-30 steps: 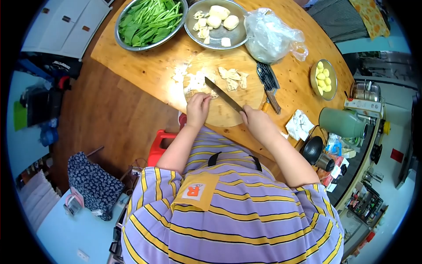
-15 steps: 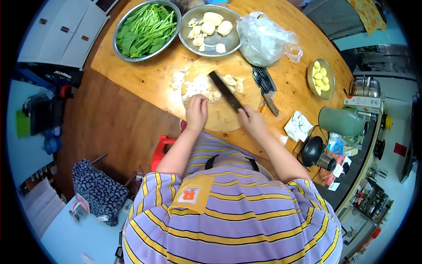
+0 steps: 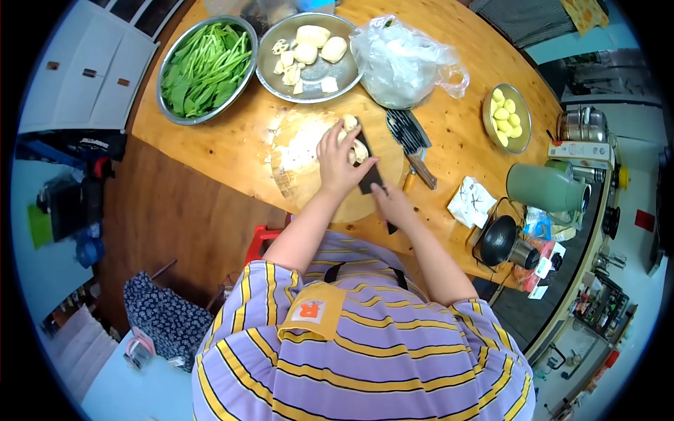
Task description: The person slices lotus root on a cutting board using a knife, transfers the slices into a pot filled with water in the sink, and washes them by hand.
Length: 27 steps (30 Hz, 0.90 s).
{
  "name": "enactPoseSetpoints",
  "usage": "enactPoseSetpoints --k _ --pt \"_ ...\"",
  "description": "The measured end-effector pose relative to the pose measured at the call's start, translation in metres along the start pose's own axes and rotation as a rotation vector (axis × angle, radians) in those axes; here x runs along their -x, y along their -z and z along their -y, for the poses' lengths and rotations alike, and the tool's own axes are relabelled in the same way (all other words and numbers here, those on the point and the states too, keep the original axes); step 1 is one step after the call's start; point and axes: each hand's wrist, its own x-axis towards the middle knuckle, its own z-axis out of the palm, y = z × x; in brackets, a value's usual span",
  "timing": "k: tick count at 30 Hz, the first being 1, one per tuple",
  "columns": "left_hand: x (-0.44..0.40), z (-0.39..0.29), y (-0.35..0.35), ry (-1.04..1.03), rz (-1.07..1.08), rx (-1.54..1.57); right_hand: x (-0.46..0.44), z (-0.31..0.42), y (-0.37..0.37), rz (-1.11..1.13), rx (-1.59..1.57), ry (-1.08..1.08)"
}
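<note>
My right hand [image 3: 393,207] is closed round the handle of a dark knife [image 3: 370,179], its broad blade lying tilted low over the round wooden board [image 3: 351,203]. My left hand [image 3: 340,161] is spread, fingers apart, over pale cut pieces [image 3: 358,151] beside the blade; it touches them against the knife. White crumbs [image 3: 298,144] are scattered on the board's left side. Beyond the board, a metal bowl [image 3: 270,81] holds whole peeled pieces and cut chunks.
A bowl of green leaves [image 3: 207,70] stands at the back left, a plastic bag [image 3: 404,63] behind the board. Right of it lie a cleaver [image 3: 411,137] and a paper packet [image 3: 470,201]. Farther right are a bowl of yellow pieces [image 3: 507,119] and a green flask [image 3: 544,187].
My left hand has moved forward and opened over the pale pieces. The knife has turned, its blade now under or beside them. The view has shifted, so the table's things appear farther left.
</note>
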Motion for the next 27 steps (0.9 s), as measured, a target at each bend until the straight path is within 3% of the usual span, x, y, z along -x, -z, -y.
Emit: enactPoseSetpoints --k 1,4,6,9,12,14,16,17,20,27 --pt "0.003 0.006 -0.004 0.002 -0.02 0.054 0.001 0.001 -0.012 -0.012 -0.002 0.166" --pt "-0.001 0.007 0.003 -0.021 -0.093 0.125 0.017 0.025 -0.019 0.003 -0.025 0.174" --pt "-0.02 -0.001 0.019 -0.054 -0.14 0.132 0.031 0.056 -0.016 0.02 -0.019 -0.018" --pt "-0.067 -0.017 0.052 -0.124 -0.225 0.153 0.014 0.072 -0.024 -0.201 0.07 0.569" --pt "-0.122 -0.012 0.072 -0.088 -0.19 0.18 0.017 0.137 -0.017 -0.033 -0.101 0.257" --pt "-0.155 0.015 0.074 -0.093 -0.148 0.138 0.01 0.15 -0.013 -0.023 -0.161 0.177" --pt "-0.175 0.051 0.071 -0.045 -0.052 -0.145 0.012 0.161 0.002 -0.024 -0.172 0.092" --pt "-0.184 0.07 0.069 0.005 0.056 -0.222 0.01 0.155 0.004 -0.076 -0.16 0.092" --pt "-0.212 0.087 0.078 -0.085 0.057 -0.31 0.011 0.152 0.008 -0.216 -0.151 0.044" --pt "-0.249 0.093 0.044 0.04 0.397 -0.601 0.019 0.147 0.01 -0.373 0.021 0.05"
